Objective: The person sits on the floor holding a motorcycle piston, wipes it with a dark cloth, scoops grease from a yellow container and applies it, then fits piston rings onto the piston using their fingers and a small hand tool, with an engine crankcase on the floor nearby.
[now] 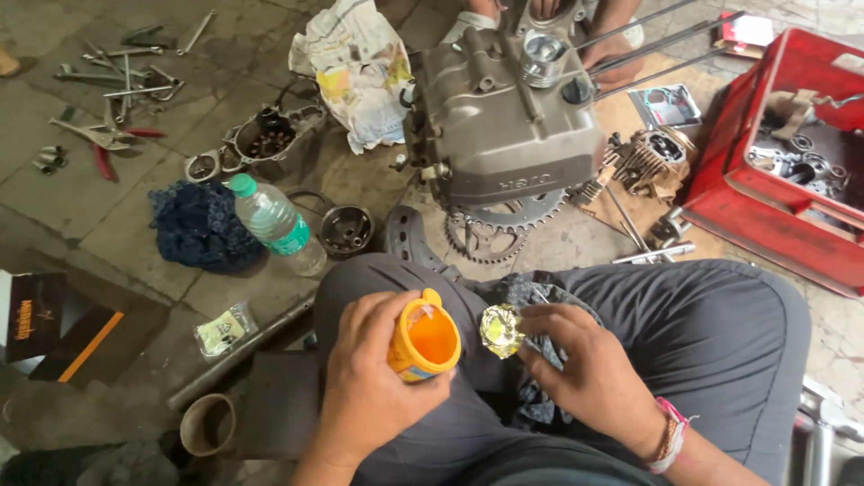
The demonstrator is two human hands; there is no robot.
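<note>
My left hand (369, 382) grips a small orange tin (425, 340), open at the top, held over my lap. My right hand (589, 373) pinches a crumpled piece of gold foil (500, 329) just right of the tin, resting on a dark rag (531, 297) spread across my grey trousers. A pink bracelet circles my right wrist. On the ground ahead stands a grey engine block (504, 126) with a piston (543, 56) sticking up, and another person's hands rest behind it.
A plastic water bottle (274, 220) lies beside a blue cloth (200, 225). Wrenches and pliers (117, 85) lie scattered at far left. A sprocket (490, 232), a cylinder head (652, 155), crumpled newspaper (355, 63) and a red crate (792, 162) of parts surround the engine.
</note>
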